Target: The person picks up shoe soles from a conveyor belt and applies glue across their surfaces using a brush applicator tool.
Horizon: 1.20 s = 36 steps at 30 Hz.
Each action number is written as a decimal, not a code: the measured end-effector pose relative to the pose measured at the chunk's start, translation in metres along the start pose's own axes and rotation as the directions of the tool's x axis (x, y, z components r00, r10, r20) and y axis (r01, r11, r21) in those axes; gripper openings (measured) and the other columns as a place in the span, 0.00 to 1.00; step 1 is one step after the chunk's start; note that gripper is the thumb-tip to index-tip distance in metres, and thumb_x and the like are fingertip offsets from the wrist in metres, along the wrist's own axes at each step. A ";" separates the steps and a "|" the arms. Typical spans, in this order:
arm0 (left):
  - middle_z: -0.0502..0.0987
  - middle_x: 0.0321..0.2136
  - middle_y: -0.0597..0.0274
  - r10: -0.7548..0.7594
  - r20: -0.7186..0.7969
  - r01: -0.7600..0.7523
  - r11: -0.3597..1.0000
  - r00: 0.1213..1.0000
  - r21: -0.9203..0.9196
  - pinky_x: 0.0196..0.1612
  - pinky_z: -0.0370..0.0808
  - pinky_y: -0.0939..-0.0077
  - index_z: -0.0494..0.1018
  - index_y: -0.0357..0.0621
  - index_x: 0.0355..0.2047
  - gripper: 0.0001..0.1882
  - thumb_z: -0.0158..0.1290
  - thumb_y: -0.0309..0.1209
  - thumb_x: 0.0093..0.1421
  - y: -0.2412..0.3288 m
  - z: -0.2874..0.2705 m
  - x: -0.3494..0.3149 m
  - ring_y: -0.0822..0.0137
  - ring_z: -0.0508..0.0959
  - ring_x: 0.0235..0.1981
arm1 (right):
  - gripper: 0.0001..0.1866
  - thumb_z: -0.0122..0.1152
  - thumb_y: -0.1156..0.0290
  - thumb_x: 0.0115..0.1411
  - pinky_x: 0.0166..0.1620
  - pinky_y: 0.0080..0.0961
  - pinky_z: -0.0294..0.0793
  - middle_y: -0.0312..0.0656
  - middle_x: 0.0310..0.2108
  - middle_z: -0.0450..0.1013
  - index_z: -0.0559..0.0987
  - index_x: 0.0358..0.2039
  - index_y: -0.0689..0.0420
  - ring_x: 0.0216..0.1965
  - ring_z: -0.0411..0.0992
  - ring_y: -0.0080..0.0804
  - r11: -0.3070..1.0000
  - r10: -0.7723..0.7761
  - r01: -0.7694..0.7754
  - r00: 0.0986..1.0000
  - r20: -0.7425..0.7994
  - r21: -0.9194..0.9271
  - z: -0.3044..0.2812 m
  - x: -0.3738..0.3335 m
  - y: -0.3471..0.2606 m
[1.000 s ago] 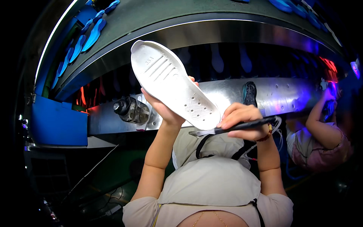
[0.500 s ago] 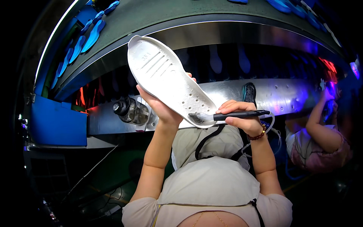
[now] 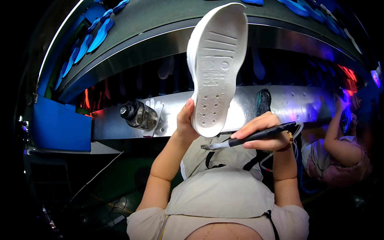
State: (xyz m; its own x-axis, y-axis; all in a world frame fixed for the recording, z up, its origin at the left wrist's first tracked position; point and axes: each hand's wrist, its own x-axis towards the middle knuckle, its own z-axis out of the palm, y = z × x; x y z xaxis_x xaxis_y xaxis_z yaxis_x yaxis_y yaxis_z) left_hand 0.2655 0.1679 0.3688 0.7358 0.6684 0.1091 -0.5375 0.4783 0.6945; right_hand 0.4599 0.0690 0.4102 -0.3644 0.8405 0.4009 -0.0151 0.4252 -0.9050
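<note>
Your left hand (image 3: 186,126) holds the white sole (image 3: 216,76), thumb (image 3: 186,112) at its edge; your right hand (image 3: 273,141) pinches the black brush (image 3: 240,140).

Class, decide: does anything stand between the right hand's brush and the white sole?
Nothing visible does; only an open gap separates the brush, in the right hand, from the lower end of the white sole.

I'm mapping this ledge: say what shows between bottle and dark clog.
In the head view: a white glove beside the bottle, then, in the foreground, the left hand holding a white shoe sole.
</note>
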 end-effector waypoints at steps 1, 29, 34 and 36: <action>0.68 0.42 0.38 0.000 0.000 0.000 1.000 1.000 -0.004 0.40 0.74 0.62 0.57 0.35 0.53 0.39 0.35 0.59 0.55 0.004 0.003 0.001 0.51 0.75 0.38 | 0.12 0.64 0.79 0.44 0.35 0.19 0.72 0.46 0.31 0.75 0.77 0.33 0.63 0.30 0.74 0.27 1.000 0.001 -0.002 1.000 -0.031 -0.019 -0.002 0.001 -0.002; 0.69 0.44 0.44 -0.710 -0.044 0.699 0.677 0.703 0.230 0.45 0.71 0.70 0.60 0.31 0.51 0.33 0.47 0.46 0.52 0.050 0.001 0.005 0.59 0.74 0.42 | 0.10 0.63 0.78 0.44 0.37 0.26 0.75 0.47 0.33 0.75 0.78 0.31 0.59 0.35 0.75 0.37 0.921 0.059 0.038 0.971 0.234 -0.389 -0.023 0.000 -0.022; 0.69 0.44 0.43 -0.680 -0.032 0.658 0.697 0.733 0.285 0.46 0.71 0.68 0.60 0.30 0.51 0.34 0.44 0.47 0.52 0.055 0.003 0.004 0.56 0.74 0.42 | 0.11 0.63 0.82 0.42 0.41 0.26 0.74 0.48 0.33 0.75 0.78 0.30 0.61 0.38 0.74 0.37 0.944 0.095 -0.049 0.987 0.129 -0.326 -0.019 -0.009 -0.007; 0.71 0.42 0.46 -0.653 -0.162 0.672 0.712 0.740 0.201 0.44 0.71 0.68 0.65 0.32 0.47 0.33 0.51 0.46 0.47 0.055 0.000 0.001 0.58 0.74 0.40 | 0.11 0.63 0.82 0.42 0.41 0.26 0.74 0.47 0.34 0.75 0.78 0.30 0.61 0.38 0.74 0.37 0.941 0.089 -0.039 0.987 0.134 -0.336 -0.023 -0.013 -0.009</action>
State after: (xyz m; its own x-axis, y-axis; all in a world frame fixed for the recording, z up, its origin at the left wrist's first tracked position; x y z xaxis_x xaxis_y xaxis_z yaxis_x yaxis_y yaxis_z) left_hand 0.2364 0.1948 0.4072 0.8288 0.2744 -0.4876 0.1949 0.6754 0.7113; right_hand 0.4857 0.0623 0.4164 -0.4857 0.8225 0.2959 0.3132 0.4798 -0.8196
